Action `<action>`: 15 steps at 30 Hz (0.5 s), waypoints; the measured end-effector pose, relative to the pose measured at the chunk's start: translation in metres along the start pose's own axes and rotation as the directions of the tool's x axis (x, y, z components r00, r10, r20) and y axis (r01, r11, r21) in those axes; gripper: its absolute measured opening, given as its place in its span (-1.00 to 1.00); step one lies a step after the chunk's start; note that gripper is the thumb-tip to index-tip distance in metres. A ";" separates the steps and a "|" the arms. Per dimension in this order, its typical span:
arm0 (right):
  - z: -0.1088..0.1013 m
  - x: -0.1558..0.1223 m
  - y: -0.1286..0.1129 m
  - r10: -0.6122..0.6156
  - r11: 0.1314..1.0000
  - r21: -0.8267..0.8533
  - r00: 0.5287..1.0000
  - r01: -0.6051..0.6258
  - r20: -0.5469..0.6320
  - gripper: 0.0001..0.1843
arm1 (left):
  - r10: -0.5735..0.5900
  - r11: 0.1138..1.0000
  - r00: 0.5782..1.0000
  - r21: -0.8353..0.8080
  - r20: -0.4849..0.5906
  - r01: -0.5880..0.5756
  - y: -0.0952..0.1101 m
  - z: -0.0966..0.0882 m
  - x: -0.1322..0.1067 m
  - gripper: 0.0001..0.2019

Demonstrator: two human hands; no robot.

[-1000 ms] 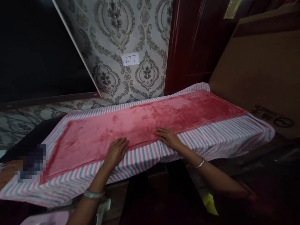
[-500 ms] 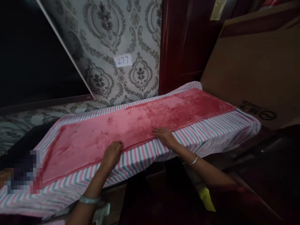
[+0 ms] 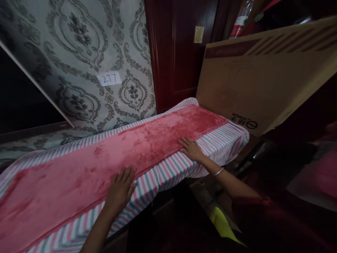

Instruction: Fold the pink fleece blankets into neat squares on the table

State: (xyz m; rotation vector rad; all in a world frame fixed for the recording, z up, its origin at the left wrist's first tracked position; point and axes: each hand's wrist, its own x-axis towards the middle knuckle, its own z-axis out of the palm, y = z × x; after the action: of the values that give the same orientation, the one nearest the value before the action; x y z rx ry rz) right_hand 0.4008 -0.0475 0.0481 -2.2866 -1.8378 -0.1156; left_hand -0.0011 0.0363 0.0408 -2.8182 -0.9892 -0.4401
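A long pink plush cloth [image 3: 79, 168] lies flat over a striped pink, grey and white cloth [image 3: 165, 172] that covers a narrow table. My left hand [image 3: 121, 188] rests palm down on the near edge of the plush cloth, its fingers stretched out and slightly apart. Farther right, my right hand [image 3: 191, 148] lies on the same near edge with fingers extended, a silvery bracelet on its wrist. Neither hand grips anything. The plush cloth's left end runs out of view.
A large cardboard box [image 3: 229, 84] stands beyond the table's right end, with a bottle [image 3: 240, 23] behind it. Patterned wallpaper with a paper label [image 3: 110, 78], a dark red door [image 3: 181, 52] and a dark screen [image 3: 23, 102] border the far side. Something yellow [image 3: 222, 223] lies below.
The view has turned right, bringing more of the box into sight. Both hands have shifted right along the plush cloth, and the left hand's fingers are more spread.
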 end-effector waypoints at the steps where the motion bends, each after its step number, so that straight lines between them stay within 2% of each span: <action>1: -0.001 0.000 0.001 0.016 1.000 -0.017 0.999 -0.015 0.038 -0.40 | -0.014 1.000 1.000 -0.010 0.011 0.014 0.001 0.001 -0.003 -0.49; 3: -0.006 0.004 -0.004 0.057 0.998 -0.037 0.997 -0.055 0.058 -0.42 | -0.029 0.998 1.000 -0.056 0.012 0.030 0.000 0.000 -0.007 -0.52; 6: -0.018 0.019 -0.016 0.098 0.995 -0.027 0.995 -0.098 -0.021 -0.44 | -0.085 0.991 0.996 -0.106 -0.014 0.083 -0.011 -0.013 -0.005 -0.55; 9: -0.029 0.038 -0.009 0.168 0.984 -0.030 0.977 -0.173 -0.130 -0.41 | -0.244 0.970 0.969 0.000 -0.034 0.244 -0.028 -0.032 -0.002 -0.51; 10: -0.029 0.043 -0.002 0.214 0.974 -0.038 0.965 -0.222 -0.149 -0.38 | -0.319 0.945 0.947 0.063 -0.038 0.321 -0.034 -0.036 -0.004 -0.49; 12: -0.023 0.048 0.019 0.301 0.949 -0.050 0.943 -0.310 -0.143 -0.33 | -0.486 0.859 0.874 0.172 -0.021 0.482 -0.044 -0.041 -0.013 -0.45; 14: -0.009 0.047 0.039 0.349 0.933 -0.073 0.935 -0.353 -0.057 -0.33 | -0.605 0.779 0.796 0.224 0.019 0.586 -0.051 -0.038 -0.025 -0.42; 15: 0.000 0.046 0.048 0.361 0.928 -0.089 0.932 -0.363 -0.034 -0.34 | -0.633 0.758 0.773 0.233 0.039 0.609 -0.052 -0.035 -0.031 -0.42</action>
State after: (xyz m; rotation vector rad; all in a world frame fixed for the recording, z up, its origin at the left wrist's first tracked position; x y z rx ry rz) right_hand 0.4572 -0.0136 0.0517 -2.6364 -1.3956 -0.1664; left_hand -0.0648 0.0514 0.0653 -2.2792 -1.8885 -0.2047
